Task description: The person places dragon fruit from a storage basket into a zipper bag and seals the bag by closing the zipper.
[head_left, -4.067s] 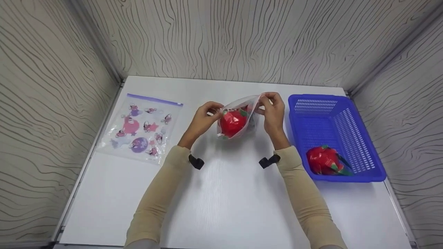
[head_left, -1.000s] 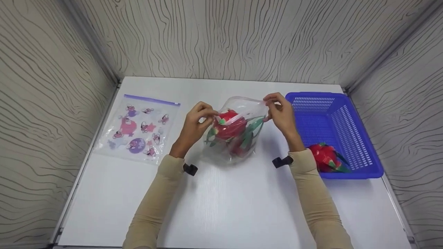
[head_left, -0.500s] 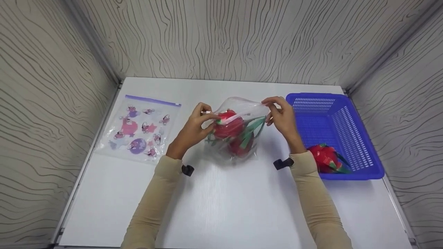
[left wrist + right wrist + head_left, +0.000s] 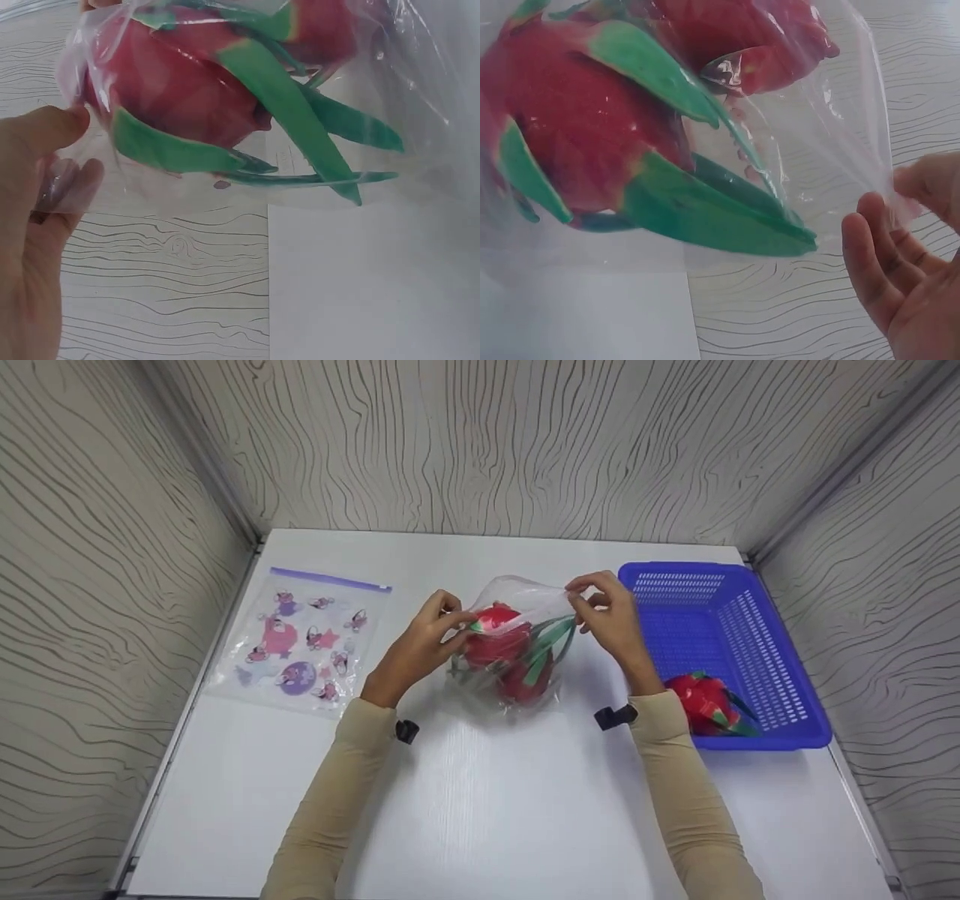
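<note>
A clear plastic zip bag stands at mid-table with two dragon fruits inside. One dragon fruit is at the upper left of the bag; the second dragon fruit sits lower, its long green leaves pointing up to the right. My left hand pinches the bag's left edge at the mouth. The right hand pinches the opposite top corner between thumb and fingers. In the right wrist view, that hand has the bag's pinkish edge between its fingertips. Red skin and green leaves press against the film in the left wrist view.
A blue perforated basket stands on the right, with another dragon fruit in its near left corner, partly behind the right sleeve. At left lies a flat printed bag with a purple slider strip. Patterned panels enclose the white table.
The bag was tipped with its mouth open several seconds ago; now both fruits show through its side. Lately the right thumb has come up against the bag's corner, and the bag has lowered slightly.
</note>
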Available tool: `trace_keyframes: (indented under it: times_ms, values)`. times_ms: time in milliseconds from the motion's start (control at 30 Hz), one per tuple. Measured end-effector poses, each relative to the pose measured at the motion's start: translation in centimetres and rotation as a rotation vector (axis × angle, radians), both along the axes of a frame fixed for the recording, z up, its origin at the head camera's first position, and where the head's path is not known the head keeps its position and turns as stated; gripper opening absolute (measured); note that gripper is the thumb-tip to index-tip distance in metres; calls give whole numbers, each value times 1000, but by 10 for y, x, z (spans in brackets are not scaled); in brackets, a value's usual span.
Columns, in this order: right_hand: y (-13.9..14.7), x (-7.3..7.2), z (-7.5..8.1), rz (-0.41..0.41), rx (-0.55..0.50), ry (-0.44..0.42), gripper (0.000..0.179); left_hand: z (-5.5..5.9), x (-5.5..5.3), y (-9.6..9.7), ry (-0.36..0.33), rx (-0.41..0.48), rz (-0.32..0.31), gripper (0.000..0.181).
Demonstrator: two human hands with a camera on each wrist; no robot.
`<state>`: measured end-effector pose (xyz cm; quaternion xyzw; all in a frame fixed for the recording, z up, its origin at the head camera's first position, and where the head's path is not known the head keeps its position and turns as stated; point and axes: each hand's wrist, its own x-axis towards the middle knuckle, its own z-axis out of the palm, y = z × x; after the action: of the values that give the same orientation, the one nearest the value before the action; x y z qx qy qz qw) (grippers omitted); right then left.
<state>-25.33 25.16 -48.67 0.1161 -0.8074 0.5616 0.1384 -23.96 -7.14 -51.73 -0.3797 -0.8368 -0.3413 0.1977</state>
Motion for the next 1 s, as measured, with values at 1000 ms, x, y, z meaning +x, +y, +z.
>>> trace_keyframes:
  times_ms: [1000]
  values:
    - [18,-3,1,208,-17,-53,16,15,-5,-18,-105,160,39,18]
